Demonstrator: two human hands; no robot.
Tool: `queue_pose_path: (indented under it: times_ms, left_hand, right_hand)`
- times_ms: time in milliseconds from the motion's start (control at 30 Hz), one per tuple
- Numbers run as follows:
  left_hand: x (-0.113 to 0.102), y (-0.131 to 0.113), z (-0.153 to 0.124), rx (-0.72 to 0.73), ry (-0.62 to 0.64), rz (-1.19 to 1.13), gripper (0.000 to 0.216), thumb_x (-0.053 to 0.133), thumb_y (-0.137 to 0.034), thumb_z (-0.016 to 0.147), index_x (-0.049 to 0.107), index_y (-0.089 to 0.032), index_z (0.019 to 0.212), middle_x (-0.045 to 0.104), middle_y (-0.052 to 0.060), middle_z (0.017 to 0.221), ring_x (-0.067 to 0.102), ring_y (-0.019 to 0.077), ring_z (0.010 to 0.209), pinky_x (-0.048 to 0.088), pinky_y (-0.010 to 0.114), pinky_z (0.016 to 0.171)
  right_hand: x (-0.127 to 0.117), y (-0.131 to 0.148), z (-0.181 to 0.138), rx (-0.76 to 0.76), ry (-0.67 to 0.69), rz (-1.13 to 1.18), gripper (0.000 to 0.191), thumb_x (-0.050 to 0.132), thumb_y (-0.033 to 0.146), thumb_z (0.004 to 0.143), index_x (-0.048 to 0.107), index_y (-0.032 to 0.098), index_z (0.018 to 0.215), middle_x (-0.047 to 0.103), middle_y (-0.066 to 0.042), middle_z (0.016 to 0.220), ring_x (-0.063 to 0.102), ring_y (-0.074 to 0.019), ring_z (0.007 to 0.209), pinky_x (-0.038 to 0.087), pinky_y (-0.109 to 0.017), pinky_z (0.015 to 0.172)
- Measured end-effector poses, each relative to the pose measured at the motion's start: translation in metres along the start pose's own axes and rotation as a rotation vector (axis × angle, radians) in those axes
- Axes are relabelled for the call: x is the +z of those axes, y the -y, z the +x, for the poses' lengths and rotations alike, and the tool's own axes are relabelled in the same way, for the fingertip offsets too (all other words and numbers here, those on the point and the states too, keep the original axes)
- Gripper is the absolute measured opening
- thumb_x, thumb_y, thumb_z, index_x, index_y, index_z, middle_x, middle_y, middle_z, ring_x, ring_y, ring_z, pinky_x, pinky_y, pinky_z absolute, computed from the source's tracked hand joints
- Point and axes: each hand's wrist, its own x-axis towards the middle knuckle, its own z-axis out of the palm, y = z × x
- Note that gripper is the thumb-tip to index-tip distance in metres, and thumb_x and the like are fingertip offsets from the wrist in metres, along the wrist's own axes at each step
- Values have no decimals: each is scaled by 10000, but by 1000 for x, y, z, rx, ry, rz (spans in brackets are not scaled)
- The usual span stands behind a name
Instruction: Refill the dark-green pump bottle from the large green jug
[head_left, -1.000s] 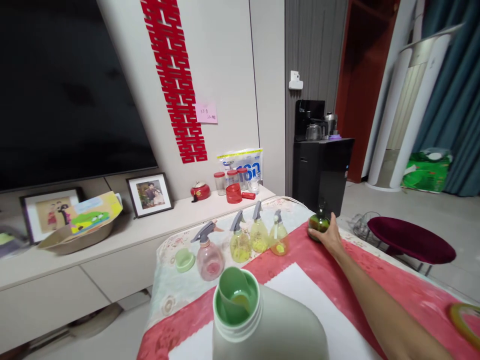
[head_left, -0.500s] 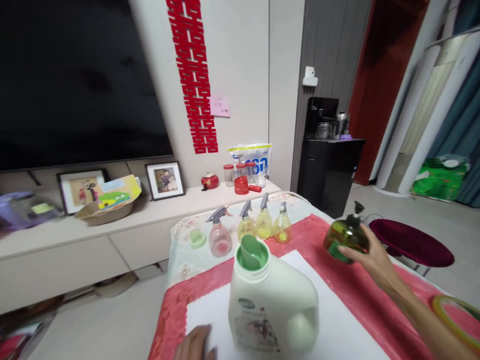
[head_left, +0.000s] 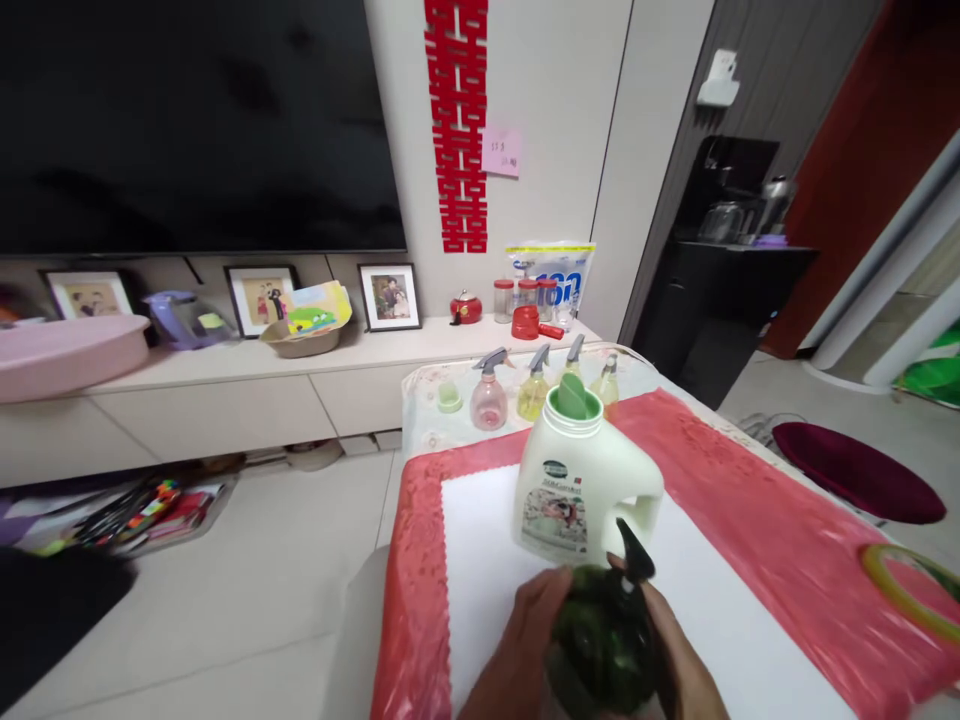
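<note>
Gripping from both sides, the left hand point(head_left: 525, 650) and the right hand point(head_left: 679, 665) had their fingers curled closed round a dark green spray bottle point(head_left: 600, 640), held low and close to the person's body at the near edge of the table point(head_left: 750, 500). Left fingers wrapped the round belly; right hand cupped the other side, thumb up near the black trigger head point(head_left: 634, 550), which pointed up and slightly away. Bottle was off the surface or just above it, hard to tell, bottom cut off by the frame edge.

Just beyond the hands stood a white detergent jug point(head_left: 577, 480) with its green cap off or open at the spout point(head_left: 574, 398), upright on a white sheet point(head_left: 480, 540) laid over a red cloth point(head_left: 720, 470). Farther back, a row of small spray bottles: a pink one point(head_left: 488, 400), then yellowish ones point(head_left: 534, 392), with a small green cap point(head_left: 449, 398) beside them on the floral cloth. A yellow-green ring point(head_left: 907, 590) sat at the right edge of the table. Cabinet behind with framed photos point(head_left: 390, 296), a pink basin point(head_left: 67, 350), jars and a red pot.

Risks, as a judgement: the jug stood open and touching-close to the knuckles, so a careless forward move of either hand could knock it and spill detergent on the sheet. A glossy round bottle held near the table edge could slip and drop to the floor. Thumb near the trigger could also fire spray by accident.
</note>
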Motion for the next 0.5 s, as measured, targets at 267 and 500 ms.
queue_pose_path:
  times_ms: [267, 500]
  left_hand:
    - [14, -13, -3, -226, -136, -146, 986, 826, -269, 585, 376, -234, 1462, 619, 111, 1292, 645, 337, 1144, 549, 526, 1007]
    - [36, -5, -14, -90, -270, 59, 916, 724, -156, 586, 367, -253, 1424, 595, 120, 1326, 601, 357, 1216, 492, 562, 1045]
  right_hand:
    - [13, -6, 6, -71, 118, -40, 684, 674, 502, 904, 480, 254, 1511, 365, -114, 1619, 335, -307, 1510, 314, -481, 1246]
    - [29, 29, 14, -8, -274, 53, 688, 822, 499, 771, 596, 293, 1387, 684, -50, 1262, 671, -228, 1141, 561, -341, 1025]
